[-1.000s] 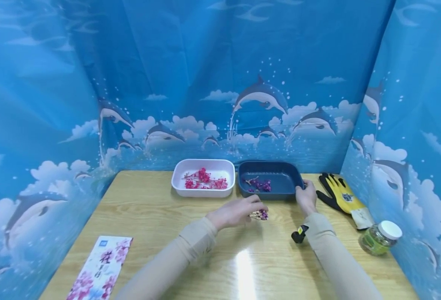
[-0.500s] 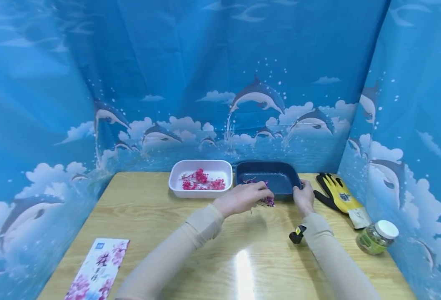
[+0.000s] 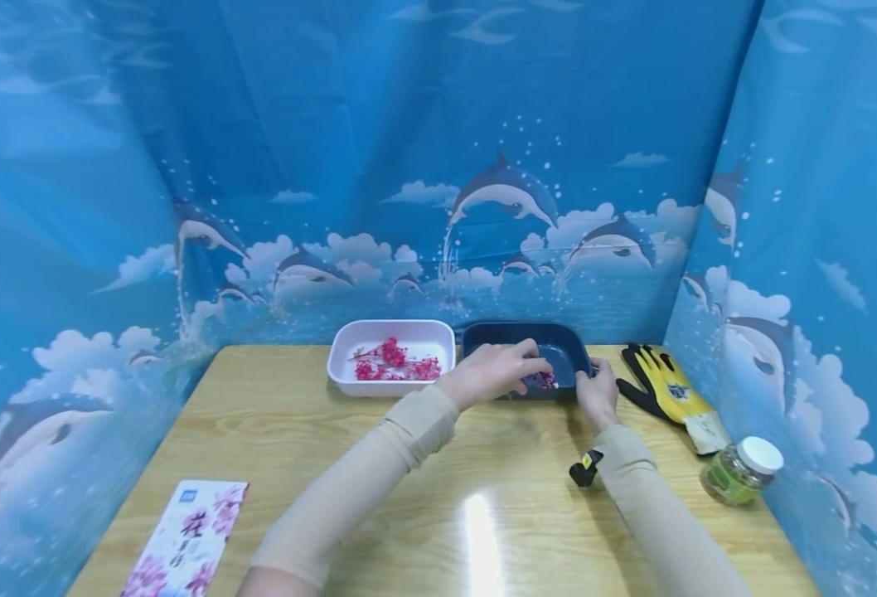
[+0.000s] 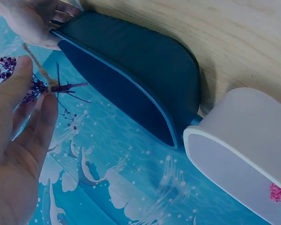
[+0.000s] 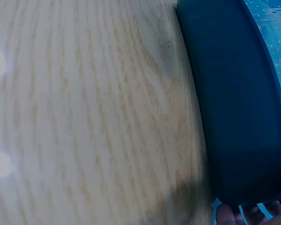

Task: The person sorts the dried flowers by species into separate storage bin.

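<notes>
Pinched between thumb and fingertips of my left hand point(image 4: 18, 140) is a small dried purple flower bunch point(image 4: 33, 89), its stems bound with a strand of twine. In the head view the left hand point(image 3: 491, 371) reaches over the front of a dark blue box point(image 3: 569, 352), with purple blossoms point(image 3: 541, 380) showing below the fingers. Part of the box's inside is hidden by that hand. My right hand point(image 3: 598, 394) grips the box's right end; in the right wrist view only its fingertips point(image 5: 225, 214) show at the box's end.
Left of the dark box stands a white box point(image 3: 337, 377) with pink dried flowers point(image 3: 394, 355). A yellow and black glove point(image 3: 670, 385) and a lidded jar point(image 3: 742, 471) lie to the right. A floral printed packet point(image 3: 188, 535) is at front left, a blue dolphin curtain point(image 3: 409, 166) behind.
My left hand has moved forward with the purple flower bunch, from the table in front of the dark box to over its front rim. My right hand keeps its grip on the box.
</notes>
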Available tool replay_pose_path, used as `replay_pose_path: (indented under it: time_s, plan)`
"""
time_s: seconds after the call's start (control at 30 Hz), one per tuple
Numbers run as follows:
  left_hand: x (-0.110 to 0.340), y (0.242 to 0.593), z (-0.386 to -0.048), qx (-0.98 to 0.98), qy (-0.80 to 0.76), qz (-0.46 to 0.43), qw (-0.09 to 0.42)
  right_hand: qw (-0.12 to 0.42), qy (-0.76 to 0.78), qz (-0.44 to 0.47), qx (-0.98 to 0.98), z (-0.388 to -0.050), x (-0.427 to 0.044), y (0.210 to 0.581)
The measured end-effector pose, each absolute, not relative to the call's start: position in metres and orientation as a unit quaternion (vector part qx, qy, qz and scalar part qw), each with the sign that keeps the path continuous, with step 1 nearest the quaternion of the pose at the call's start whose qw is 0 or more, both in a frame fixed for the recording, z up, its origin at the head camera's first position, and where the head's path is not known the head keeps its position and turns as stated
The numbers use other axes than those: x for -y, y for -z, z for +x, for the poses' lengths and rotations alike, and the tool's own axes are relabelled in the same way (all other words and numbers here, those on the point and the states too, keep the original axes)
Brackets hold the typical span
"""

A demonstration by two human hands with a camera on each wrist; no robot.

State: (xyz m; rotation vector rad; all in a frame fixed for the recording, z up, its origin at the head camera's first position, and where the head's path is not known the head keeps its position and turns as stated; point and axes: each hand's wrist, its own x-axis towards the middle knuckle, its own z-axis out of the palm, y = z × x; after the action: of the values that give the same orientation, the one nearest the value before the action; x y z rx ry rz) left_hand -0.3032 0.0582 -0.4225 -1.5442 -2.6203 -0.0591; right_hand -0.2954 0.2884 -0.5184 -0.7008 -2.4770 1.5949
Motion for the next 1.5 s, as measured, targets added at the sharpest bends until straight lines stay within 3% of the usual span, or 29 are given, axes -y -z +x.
replay_pose_path:
  time_s: [0.27, 0.7, 1.27, 1.5]
  plan:
    - [-0.067, 0.425, -0.311, 0.869, 0.066, -0.489, 0.037, 0.067, -0.524, -0.228, 0.818, -0.297, -0.289, 0.518]
    - [-0.082, 0.44, -0.331, 0.884, -0.022, -0.459, 0.086, 0.061, -0.525, -0.228, 0.818, -0.294, -0.29, 0.521]
    - [-0.103, 0.452, -0.356, 0.895, -0.025, -0.442, 0.043, 0.061, -0.527, -0.227, 0.816, -0.299, -0.289, 0.52]
    - [-0.109, 0.459, -0.36, 0.912, 0.061, -0.405, -0.005, 0.064, -0.527, -0.224, 0.817, -0.296, -0.29, 0.519]
